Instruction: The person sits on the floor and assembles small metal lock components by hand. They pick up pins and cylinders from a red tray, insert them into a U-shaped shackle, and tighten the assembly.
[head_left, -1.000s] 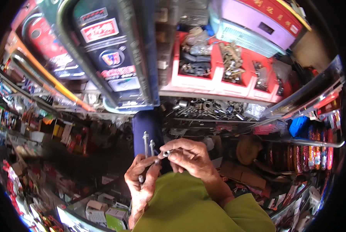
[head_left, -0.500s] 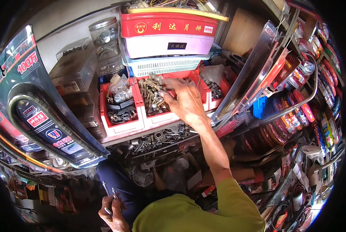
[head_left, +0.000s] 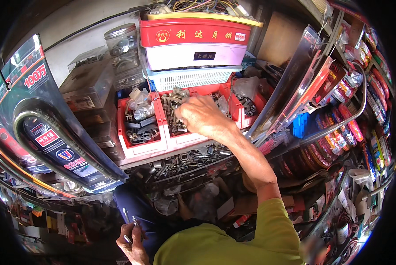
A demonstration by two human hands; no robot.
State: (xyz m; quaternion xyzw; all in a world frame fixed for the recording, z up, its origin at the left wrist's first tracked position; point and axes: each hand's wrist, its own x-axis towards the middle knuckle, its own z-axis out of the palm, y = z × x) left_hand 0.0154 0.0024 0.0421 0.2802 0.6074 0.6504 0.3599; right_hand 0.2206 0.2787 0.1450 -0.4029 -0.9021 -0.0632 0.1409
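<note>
My right hand (head_left: 205, 115) reaches over the middle red bin (head_left: 180, 140), palm down with its fingers curled in at the bolts (head_left: 175, 100). The bolts are metal, with dull and brassy shafts, heaped loosely; the hand covers part of the heap. Whatever its fingertips pinch is hidden. Low in the view, near my dark-trousered leg, my left hand (head_left: 133, 242) is closed around a few slim metal bolts (head_left: 128, 238), whose ends stick out past the fingers.
A red bin of black parts and plastic bags (head_left: 140, 117) adjoins on the left. Behind rise a pale blue basket (head_left: 193, 80) and stacked tubs. Loose hardware (head_left: 187, 159) lies on a lower shelf. Hanging packages flank both sides, including a black lock (head_left: 52, 137) at left.
My right hand has moved slightly left and nearer over the bolts, and its fingers have curled in. My left hand keeps its hold. The whole view has shifted slightly.
</note>
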